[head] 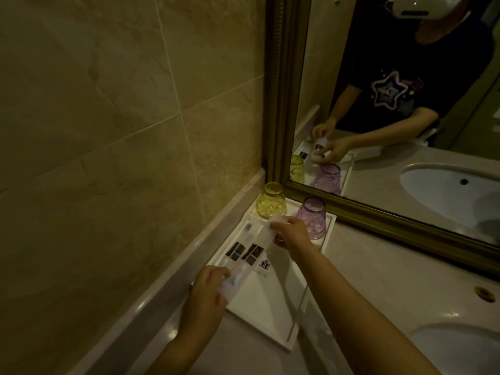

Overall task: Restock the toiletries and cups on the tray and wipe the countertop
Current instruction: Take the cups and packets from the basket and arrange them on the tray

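A white rectangular tray (pixel 273 315) lies on the countertop against the tiled wall. At its far end stand two upside-down cups, a yellow cup (pixel 272 201) and a purple cup (pixel 312 216). A long clear toothbrush packet (pixel 250 255) with dark labels hangs just above the tray's left side. My left hand (pixel 207 289) pinches its near end and my right hand (pixel 290 232) pinches its far end. A second toothbrush packet (pixel 238 246) lies flat in the tray beside the wall.
A gold-framed mirror (pixel 278 104) rises behind the tray and reflects the person and cups. A white sink basin (pixel 460 350) sits at the lower right, with a brass-ringed hole (pixel 485 293) in the beige countertop (pixel 392 266). A raised stone ledge (pixel 151 301) runs along the wall.
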`<state>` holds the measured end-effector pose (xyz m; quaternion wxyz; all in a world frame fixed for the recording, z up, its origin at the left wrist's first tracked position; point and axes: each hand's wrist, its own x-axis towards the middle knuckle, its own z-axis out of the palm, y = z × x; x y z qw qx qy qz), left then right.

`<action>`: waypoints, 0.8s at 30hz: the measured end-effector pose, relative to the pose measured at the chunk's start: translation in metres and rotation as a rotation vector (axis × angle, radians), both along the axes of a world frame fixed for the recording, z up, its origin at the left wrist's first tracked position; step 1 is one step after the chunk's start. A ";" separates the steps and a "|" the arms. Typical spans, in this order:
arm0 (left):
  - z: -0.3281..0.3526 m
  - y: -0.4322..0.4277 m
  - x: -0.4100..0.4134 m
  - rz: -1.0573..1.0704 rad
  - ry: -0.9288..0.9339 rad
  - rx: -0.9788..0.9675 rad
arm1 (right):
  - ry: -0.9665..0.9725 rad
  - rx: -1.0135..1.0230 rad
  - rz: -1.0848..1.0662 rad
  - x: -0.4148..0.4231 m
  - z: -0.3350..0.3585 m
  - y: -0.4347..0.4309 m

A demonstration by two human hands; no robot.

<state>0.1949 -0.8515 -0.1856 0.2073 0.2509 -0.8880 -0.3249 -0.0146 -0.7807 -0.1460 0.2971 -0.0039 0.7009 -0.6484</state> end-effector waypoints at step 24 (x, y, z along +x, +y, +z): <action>-0.001 -0.017 -0.009 -0.015 -0.264 -0.062 | 0.879 0.727 0.156 -0.010 -0.049 -0.030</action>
